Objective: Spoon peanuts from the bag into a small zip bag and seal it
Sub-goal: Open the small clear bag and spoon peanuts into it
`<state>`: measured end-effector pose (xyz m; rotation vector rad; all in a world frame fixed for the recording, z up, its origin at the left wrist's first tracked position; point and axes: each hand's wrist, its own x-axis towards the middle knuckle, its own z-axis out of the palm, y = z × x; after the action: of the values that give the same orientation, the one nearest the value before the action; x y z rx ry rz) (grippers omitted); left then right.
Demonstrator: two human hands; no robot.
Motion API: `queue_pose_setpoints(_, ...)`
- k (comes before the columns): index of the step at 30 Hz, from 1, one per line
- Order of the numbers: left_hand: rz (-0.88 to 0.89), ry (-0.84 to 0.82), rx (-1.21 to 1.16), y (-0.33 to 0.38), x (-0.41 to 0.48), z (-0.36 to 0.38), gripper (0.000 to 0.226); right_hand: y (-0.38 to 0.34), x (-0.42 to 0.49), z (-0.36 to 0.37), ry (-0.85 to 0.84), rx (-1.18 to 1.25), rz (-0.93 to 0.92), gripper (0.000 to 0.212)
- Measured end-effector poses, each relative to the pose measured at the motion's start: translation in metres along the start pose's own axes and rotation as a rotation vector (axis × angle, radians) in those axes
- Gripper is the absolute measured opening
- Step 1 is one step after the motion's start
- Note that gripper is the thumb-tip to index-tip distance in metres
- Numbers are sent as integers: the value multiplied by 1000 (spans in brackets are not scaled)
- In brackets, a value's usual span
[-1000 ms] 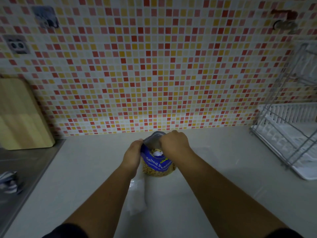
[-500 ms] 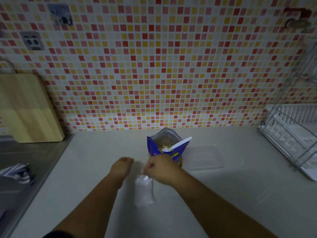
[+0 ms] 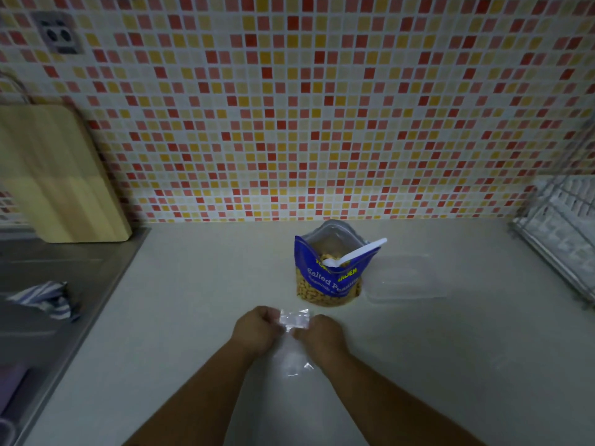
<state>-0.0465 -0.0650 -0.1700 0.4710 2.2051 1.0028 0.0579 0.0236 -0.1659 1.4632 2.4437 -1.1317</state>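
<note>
A blue bag of salted peanuts (image 3: 328, 278) stands upright and open on the pale counter, near the tiled wall. A white plastic spoon (image 3: 354, 254) rests in its mouth, handle pointing up to the right. In front of the bag lies a small clear zip bag (image 3: 294, 346). My left hand (image 3: 257, 329) pinches its top left corner and my right hand (image 3: 322, 333) pinches its top right corner, with the bag's top edge stretched between them. The small bag looks empty.
A clear plastic lid or box (image 3: 405, 278) lies just right of the peanut bag. A dish rack (image 3: 560, 233) stands at the far right. A wooden cutting board (image 3: 58, 175) leans at the left wall, beside a steel sink (image 3: 48, 284) holding a striped cloth (image 3: 45, 299).
Both hands left the peanut bag, with the spoon now resting in it, and came down to the small zip bag. They now grip its top edge from both sides.
</note>
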Motion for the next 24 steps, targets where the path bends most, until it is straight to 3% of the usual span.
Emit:
queue_pose_setpoints(6,81,35,4,-2,0,-2,22,4,-5,-1,68,88,19,40)
queue_pose_setpoints(9,69,2,-62,-3,1,-3,23,7,-4,-1,125,222,63,21)
queue_pose_setpoints(12,76,-20,-63,-2,2,-3,20,9,-2,-2,120,194,37,10)
queue_pose_setpoints(16,100,-8,-35,0,5,-2,14,11,0,-4,137,178,9,30)
queue_pose_setpoints(24,106,-52,-50,-1,8,-4,17,17,1,-6,203,246,11,21)
